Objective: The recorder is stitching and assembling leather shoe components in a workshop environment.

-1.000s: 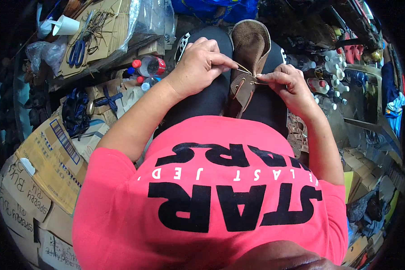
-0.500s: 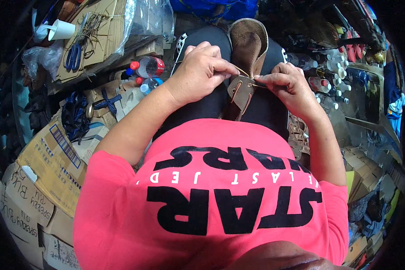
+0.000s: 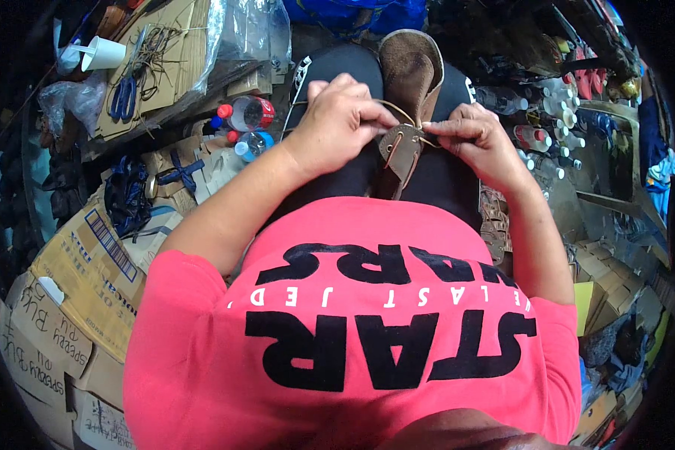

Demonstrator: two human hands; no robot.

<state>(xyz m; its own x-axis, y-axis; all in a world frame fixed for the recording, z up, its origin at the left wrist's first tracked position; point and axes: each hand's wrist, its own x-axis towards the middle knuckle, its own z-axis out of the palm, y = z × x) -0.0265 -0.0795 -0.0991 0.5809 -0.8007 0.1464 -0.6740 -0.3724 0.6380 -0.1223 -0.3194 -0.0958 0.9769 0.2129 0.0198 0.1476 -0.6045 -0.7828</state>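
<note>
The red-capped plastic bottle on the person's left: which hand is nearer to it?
Left. The left hand is just right of the bottle; the right hand lies farther, beyond the brown leather piece.

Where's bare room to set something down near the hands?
Little. Barest: flat cardboard at lower left and the dark lap below the left hand. Bottles crowd the left; small bottles crowd beyond the right hand, both hands on the brown shoe.

Matt brown suede shoe point(image 3: 411, 75)

On our left we see flattened brown cardboard boxes point(image 3: 75, 292) with dark print and a white barcode label point(image 3: 106, 234). Farther up lie a crumpled clear plastic bag point(image 3: 251, 30) and red-labelled bottles point(image 3: 249, 114).
</note>
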